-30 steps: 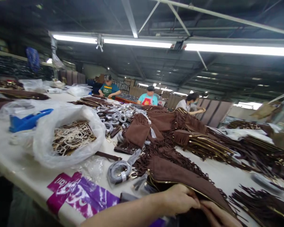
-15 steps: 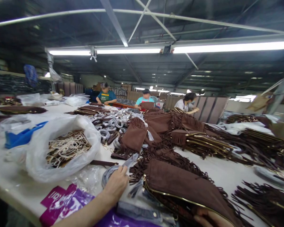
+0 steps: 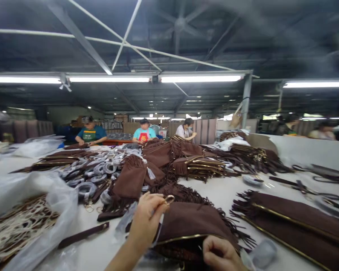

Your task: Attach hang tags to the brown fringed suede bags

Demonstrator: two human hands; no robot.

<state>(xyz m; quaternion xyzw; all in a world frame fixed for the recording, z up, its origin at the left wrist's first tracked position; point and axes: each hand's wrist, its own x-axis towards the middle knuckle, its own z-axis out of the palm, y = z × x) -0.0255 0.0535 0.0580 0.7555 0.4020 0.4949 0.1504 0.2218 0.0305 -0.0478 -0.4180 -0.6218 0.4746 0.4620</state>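
Observation:
My left hand [image 3: 147,216] pinches a gold metal clasp [image 3: 169,199] above a dark brown fringed bag [image 3: 192,222]. A strip of clear plastic hangs below those fingers. The bag lies in front of me with its gold zipper edge [image 3: 183,238] toward me, and its mouth gapes a little. At that near edge, my right hand [image 3: 219,252] has its fingers curled in; whatever they hold is hidden. A second fringed bag [image 3: 299,226] rests flat on the right.
On the left, a clear plastic sack [image 3: 64,203] holds cream cords, with a brown strap [image 3: 83,235] beside it. Plastic-wrapped coiled straps [image 3: 86,190] and stacked bags [image 3: 197,167] fill the table's middle. Several people work beyond, including one in a red apron [image 3: 144,135].
My left hand has risen from the wrapped strap and now has a gold clasp in its fingers. My right hand has come out of the bag's mouth. The view has swung right.

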